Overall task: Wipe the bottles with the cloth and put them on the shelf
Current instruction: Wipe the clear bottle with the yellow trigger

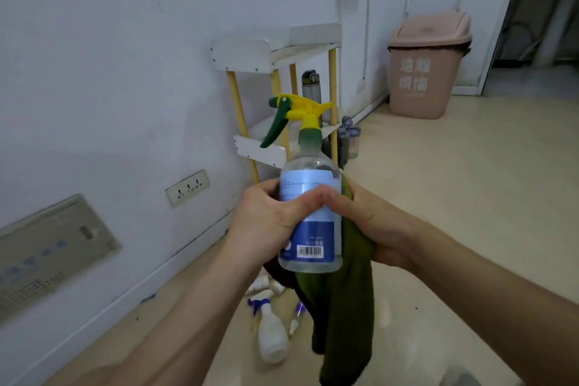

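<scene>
1. The shelf (250,56) stands against the wall. Its top tier is open from the front and from above, edged by low white boards at the side and back.
2. On the lower tier a grey flask (311,88) stands at the back right. The room to its left is reached between the yellow posts (238,106).
3. A clear bottle (349,138) stands on the floor just beside the shelf's right front post, crowding that side.
4. The spray bottle (310,197), gripped by the left hand (266,219) and by the right hand (366,219) with the cloth (347,307), is held up in front of the lower tier.
5. Under the hands, a white bottle (272,335) and smaller ones lie on the floor near the wall.
6. To the right, open floor (470,182) runs to the pink bin (426,72).
</scene>
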Tool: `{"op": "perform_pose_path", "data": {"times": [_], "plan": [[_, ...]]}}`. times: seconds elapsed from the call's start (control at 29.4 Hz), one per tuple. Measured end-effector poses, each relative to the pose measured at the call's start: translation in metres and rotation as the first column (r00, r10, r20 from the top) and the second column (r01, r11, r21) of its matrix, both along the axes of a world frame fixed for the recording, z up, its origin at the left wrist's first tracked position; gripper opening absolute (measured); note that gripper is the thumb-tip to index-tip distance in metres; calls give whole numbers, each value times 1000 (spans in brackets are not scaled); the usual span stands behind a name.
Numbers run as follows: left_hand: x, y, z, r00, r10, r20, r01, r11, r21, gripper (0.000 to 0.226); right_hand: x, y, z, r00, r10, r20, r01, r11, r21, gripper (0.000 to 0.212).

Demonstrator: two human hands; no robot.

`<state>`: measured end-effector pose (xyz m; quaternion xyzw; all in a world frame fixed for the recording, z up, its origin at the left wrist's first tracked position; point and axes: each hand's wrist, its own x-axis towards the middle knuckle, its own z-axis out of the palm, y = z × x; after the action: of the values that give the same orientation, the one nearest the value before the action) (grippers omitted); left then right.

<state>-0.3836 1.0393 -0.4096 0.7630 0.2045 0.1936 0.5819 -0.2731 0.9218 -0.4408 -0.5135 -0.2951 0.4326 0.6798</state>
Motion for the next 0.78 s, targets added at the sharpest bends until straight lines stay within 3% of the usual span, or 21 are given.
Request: {"op": "perform_pose_path", "data": {"times": [0.1, 0.14, 0.24, 0.37, 0.58, 0.78], "plan": [[20, 13, -2, 997, 16, -81, 4, 969, 245, 58, 10, 8, -11, 1000, 8, -29, -6, 998, 55, 109], [26, 22, -3, 995, -1, -96, 23, 973, 230, 59, 14, 11, -13, 999, -1, -41, 4, 998, 65, 107], [35, 53, -21, 980, -184, -80, 167, 968, -190, 72, 24, 13, -13, 993, 26, -112, -16, 996, 91, 100], [27, 67, -53, 890, -424, -166, 330, 852, -406, 66, 42, 1, -4, 974, 82, -211, -53, 989, 139, 98], [33, 59, -38, 988, -87, 125, 143, 809, -571, 43, 61, -3, 1, 998, 61, -30, -59, 995, 75, 105], [33, 34, -33, 969, 43, 244, 84, 869, -488, 32, 46, 18, -15, 977, -167, 134, 164, 986, 33, 82]]}}
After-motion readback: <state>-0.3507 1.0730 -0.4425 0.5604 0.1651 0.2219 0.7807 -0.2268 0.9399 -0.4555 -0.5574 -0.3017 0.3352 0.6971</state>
